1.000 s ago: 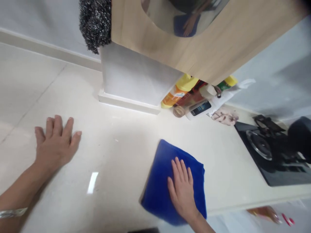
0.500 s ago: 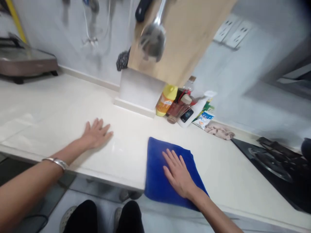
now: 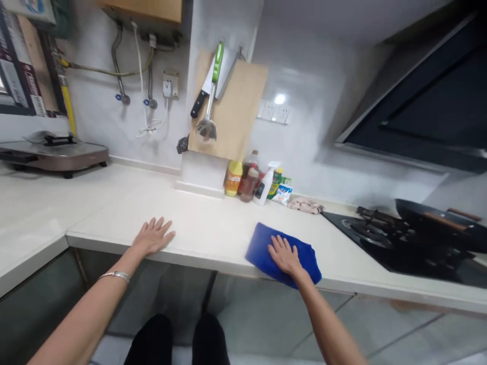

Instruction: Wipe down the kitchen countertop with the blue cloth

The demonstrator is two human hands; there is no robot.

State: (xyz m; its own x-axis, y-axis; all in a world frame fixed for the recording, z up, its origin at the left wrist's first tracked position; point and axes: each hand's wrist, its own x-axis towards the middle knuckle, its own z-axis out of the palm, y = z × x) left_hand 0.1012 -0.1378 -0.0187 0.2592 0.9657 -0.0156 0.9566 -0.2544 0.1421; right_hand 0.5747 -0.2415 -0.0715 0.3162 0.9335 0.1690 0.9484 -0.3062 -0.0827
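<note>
My right hand [image 3: 284, 254] lies flat with fingers spread on a blue cloth [image 3: 306, 258]. The cloth rests on the white countertop [image 3: 213, 223], and its near edge reaches over the counter's front edge. Further left, my left hand [image 3: 152, 236] presses palm down on the bare counter near the front edge, fingers apart and holding nothing. A silver bracelet [image 3: 120, 275] circles the left wrist.
Bottles, among them a yellow one [image 3: 233, 178] and a white spray bottle [image 3: 265, 185], stand against the wall beside a crumpled rag [image 3: 305, 205]. A gas stove [image 3: 365, 234] with a wok [image 3: 437, 223] is at right, an electric pan [image 3: 57, 154] at left. A cutting board [image 3: 238, 106] hangs above.
The view has tilted up and levelled, showing more wall, the range hood and the wok. My right hand stays flat on the cloth, which appears shifted and smaller; my left hand remains on the counter.
</note>
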